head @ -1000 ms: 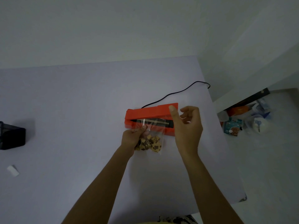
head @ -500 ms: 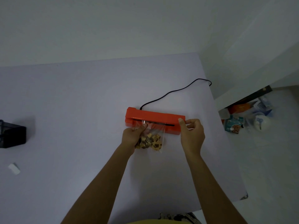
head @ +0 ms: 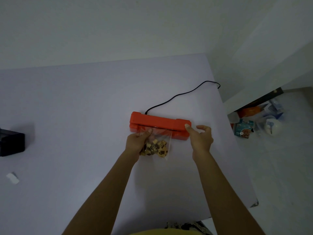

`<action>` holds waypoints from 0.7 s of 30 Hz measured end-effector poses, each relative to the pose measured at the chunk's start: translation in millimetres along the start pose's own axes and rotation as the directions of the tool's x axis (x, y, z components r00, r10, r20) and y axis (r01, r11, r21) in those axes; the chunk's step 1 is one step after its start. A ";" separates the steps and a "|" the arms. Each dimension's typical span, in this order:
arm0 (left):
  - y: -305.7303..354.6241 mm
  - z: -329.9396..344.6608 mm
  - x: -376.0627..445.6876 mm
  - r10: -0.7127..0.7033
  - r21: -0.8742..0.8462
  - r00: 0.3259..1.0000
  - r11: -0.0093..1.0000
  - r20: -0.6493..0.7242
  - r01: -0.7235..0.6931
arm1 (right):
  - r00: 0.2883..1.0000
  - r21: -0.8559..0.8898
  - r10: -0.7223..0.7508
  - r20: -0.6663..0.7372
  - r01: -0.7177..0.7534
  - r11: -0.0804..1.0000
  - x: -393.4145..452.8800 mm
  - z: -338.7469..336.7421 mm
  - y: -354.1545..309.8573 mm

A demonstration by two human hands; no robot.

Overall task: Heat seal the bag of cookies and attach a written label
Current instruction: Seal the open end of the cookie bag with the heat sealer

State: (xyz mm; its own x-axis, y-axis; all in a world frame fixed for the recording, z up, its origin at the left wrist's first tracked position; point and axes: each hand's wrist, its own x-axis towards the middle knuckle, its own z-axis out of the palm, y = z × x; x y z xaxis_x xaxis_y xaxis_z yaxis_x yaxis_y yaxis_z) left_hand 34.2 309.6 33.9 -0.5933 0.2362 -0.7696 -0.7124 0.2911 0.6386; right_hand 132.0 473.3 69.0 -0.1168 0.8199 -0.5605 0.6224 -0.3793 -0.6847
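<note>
An orange heat sealer (head: 157,122) lies across the middle of the table, its lid down. A clear plastic bag of cookies (head: 158,146) lies in front of it with its top edge tucked into the sealer's slot. My left hand (head: 137,142) pinches the bag's upper left corner and covers part of the cookies. My right hand (head: 200,139) rests at the sealer's right end, thumb pressed on the lid, the other fingers curled beyond the end.
A black power cord (head: 183,94) runs from the sealer to the table's far right edge. A black box (head: 11,143) sits at the left edge, a small white label piece (head: 12,178) nearer me. Packages and bottles (head: 254,122) clutter the floor on the right.
The sealer's lid, raised a second ago, has come down onto the bag's top. My right hand moved from above the lid to its right end. My left hand stayed on the bag.
</note>
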 end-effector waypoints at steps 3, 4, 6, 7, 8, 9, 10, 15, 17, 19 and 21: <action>-1.5 -0.7 1.5 0.007 0.005 1.000 1.000 0.006 -0.007 | 0.997 0.009 0.065 0.045 -0.066 0.998 -0.1 -4.6 -3.5; -2.2 -0.8 2.4 0.009 0.009 1.000 1.000 0.006 -0.009 | 0.995 0.016 0.073 0.065 -0.074 0.997 0.8 -5.6 -3.7; -3.3 -1.1 4.1 0.007 0.012 1.000 1.000 0.010 -0.007 | 0.989 0.031 0.091 0.115 -0.096 0.995 4.0 -7.4 -2.5; -3.7 -1.3 4.6 0.009 0.009 1.000 1.000 0.013 -0.009 | 0.984 0.035 0.104 0.143 -0.110 0.993 5.8 -8.3 -1.7; -4.0 -1.4 5.0 0.014 0.005 1.000 1.000 0.016 -0.014 | 0.978 0.033 0.119 0.171 -0.127 0.991 7.0 -9.0 -1.5; -4.3 -1.8 5.2 0.020 0.004 1.000 1.000 0.017 -0.020 | 0.971 0.024 0.135 0.195 -0.142 0.990 8.4 -9.9 -1.5; -4.5 -2.4 5.3 0.024 0.005 1.000 1.000 0.020 -0.024 | 0.965 0.013 0.146 0.216 -0.152 0.988 10.1 -10.8 -1.7; -5.9 -3.4 6.5 0.022 -0.001 0.999 1.000 0.033 -0.022 | 0.942 -0.012 0.161 0.294 -0.165 0.986 14.4 -16.9 -5.7; -6.1 -3.1 6.7 0.020 0.003 0.999 1.000 0.032 -0.020 | 0.937 -0.020 0.163 0.310 -0.165 0.986 14.9 -18.2 -5.0; -6.3 -3.1 7.2 0.015 0.006 0.999 1.000 0.029 -0.015 | 0.930 -0.028 0.169 0.328 -0.169 0.985 15.4 -18.6 -3.9; -6.8 -3.6 8.4 0.010 0.018 1.000 1.000 0.027 -0.011 | 0.922 -0.027 0.177 0.344 -0.179 0.983 15.4 -18.5 -3.2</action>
State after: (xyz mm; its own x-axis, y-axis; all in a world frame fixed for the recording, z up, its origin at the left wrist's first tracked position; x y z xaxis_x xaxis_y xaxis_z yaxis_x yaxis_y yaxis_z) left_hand 32.7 306.3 23.1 -0.5901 0.2645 -0.7628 -0.6991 0.3051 0.6466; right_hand 142.5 495.2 71.2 -0.2634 0.5414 -0.7984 0.6541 -0.5081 -0.5604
